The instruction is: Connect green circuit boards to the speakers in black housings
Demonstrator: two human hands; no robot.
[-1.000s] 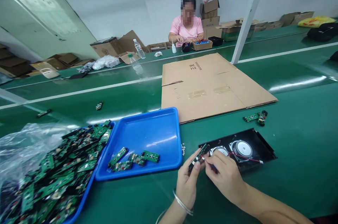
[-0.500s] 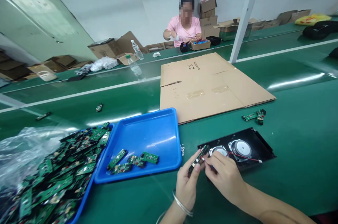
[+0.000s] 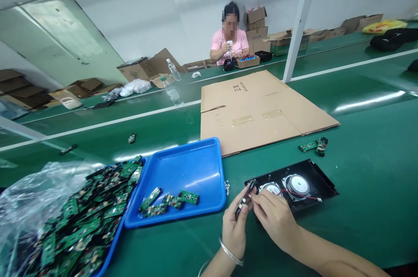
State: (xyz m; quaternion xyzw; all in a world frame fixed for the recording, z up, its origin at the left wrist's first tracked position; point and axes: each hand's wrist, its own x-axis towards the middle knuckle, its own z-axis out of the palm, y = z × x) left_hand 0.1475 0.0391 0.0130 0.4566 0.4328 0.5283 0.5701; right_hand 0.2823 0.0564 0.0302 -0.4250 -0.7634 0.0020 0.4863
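Note:
My left hand [image 3: 234,227] grips a small green circuit board [image 3: 245,196] and holds it up on edge just left of a black speaker panel [image 3: 318,183]. My right hand [image 3: 273,217] is pinched at the board's near end, fingers closed on something small I cannot make out, beside a red wire [image 3: 300,195] that runs from the panel's round speakers [image 3: 295,182]. A silver bangle [image 3: 230,253] sits on my left wrist. Both hands hover over the green table [image 3: 369,207], touching each other at the board.
A blue tray [image 3: 183,168] with a few circuit boards [image 3: 170,200] lies left of my hands. Further left a heap of boards [image 3: 85,220] spills from a clear bag [image 3: 29,198]. Flat cardboard [image 3: 261,109] lies behind. Two loose boards [image 3: 314,145] lie right. A person in pink [image 3: 229,39] works across the table.
The board in my left hand has tilted more upright and my hands have shifted slightly. The person across the table has lifted a small white bottle.

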